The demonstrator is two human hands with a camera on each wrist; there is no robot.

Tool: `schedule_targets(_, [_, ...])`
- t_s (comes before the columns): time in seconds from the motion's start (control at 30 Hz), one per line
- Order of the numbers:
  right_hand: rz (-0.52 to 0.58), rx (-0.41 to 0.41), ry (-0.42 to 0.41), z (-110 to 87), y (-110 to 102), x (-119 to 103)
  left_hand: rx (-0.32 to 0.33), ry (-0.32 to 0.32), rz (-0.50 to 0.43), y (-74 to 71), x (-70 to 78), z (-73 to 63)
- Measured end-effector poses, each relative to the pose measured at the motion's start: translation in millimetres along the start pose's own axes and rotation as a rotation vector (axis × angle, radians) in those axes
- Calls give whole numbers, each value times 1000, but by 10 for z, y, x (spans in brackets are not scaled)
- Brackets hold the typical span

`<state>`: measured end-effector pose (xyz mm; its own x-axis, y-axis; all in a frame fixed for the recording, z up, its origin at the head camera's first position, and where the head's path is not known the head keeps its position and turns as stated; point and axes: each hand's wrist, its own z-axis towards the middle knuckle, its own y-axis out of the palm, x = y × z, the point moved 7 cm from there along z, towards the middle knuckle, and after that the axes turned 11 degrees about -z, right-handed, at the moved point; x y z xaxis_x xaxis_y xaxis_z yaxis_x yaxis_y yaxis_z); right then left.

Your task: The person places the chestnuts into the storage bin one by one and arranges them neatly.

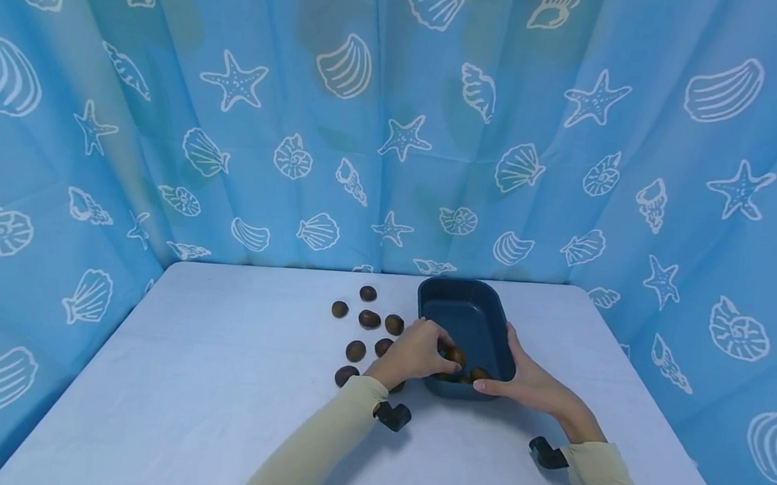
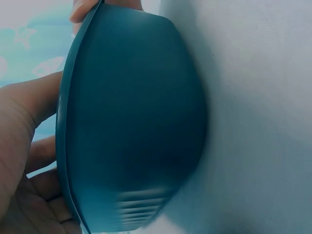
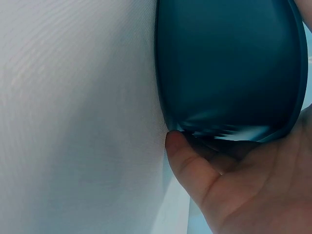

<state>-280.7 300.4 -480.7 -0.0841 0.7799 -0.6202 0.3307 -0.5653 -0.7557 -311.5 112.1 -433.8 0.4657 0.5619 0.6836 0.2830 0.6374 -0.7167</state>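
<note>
A dark blue rectangular basin (image 1: 473, 320) stands upright on the white table. My left hand (image 1: 415, 354) reaches over its left wall and pinches a round brown chestnut-like piece (image 1: 456, 357) inside, low at the near end. Other brown pieces (image 1: 479, 375) lie there, partly covered by the fingers. My right hand (image 1: 533, 382) holds the basin's near right corner, its thumb along the near rim and fingers on the right wall. The left wrist view shows only the basin's outer wall (image 2: 131, 97) beside the left hand (image 2: 29, 146); the pinched piece is hidden there.
Several loose brown pieces (image 1: 369, 319) are scattered on the white table (image 1: 190, 378) left of the basin, some close to the left forearm. A blue curtain (image 1: 381, 125) with white shells and starfish hangs behind the table and at both sides.
</note>
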Motion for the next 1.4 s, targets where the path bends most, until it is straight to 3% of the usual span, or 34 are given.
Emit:
schedule_targets(0.4, [2, 12, -13, 5, -6, 8, 29, -7, 123, 78, 46, 32])
schedule_targets(0.8, [10, 14, -10, -2, -5, 2, 49, -9, 142, 107, 60, 62])
schedule_targets(1.07, [-4, 13, -3, 17, 16, 16, 24, -59, 174, 165, 35, 80])
schedule_targets(1.4, [-9, 10, -1, 3, 8, -7, 5, -71, 184, 181, 43, 86])
